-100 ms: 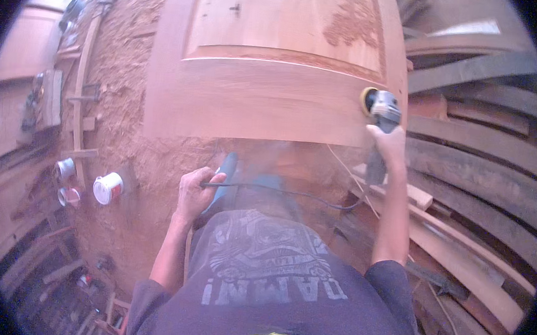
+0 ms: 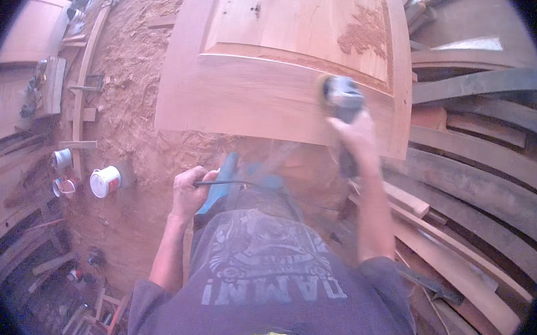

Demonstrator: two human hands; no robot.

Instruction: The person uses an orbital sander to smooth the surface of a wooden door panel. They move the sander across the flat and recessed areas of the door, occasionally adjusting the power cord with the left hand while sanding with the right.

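Observation:
In my right hand [image 2: 359,136] is an angle grinder [image 2: 346,95], its fingers wrapped round the dark body. The yellowish disc at the grinder's head is smeared by motion over the lower rail of a panelled wooden door [image 2: 242,100]. I cannot tell how firmly the disc meets the wood. My left hand [image 2: 189,190] is closed round a dark power cord [image 2: 233,182], held out in front of my body, short of the door's near edge. Coarse shavings [image 2: 360,34] lie on the door's recessed panel.
Planks and beams [image 2: 467,172] are stacked along the right. Shavings cover the ground [image 2: 132,64] left of the door. A white bucket [image 2: 105,181] and smaller cans [image 2: 62,159] stand at the left, near a long wooden strip [image 2: 89,49]. More boards lie at lower left.
My right hand has swept the grinder leftward along the door's lower rail. My left hand keeps its hold on the cord. The door sits slightly farther right in view.

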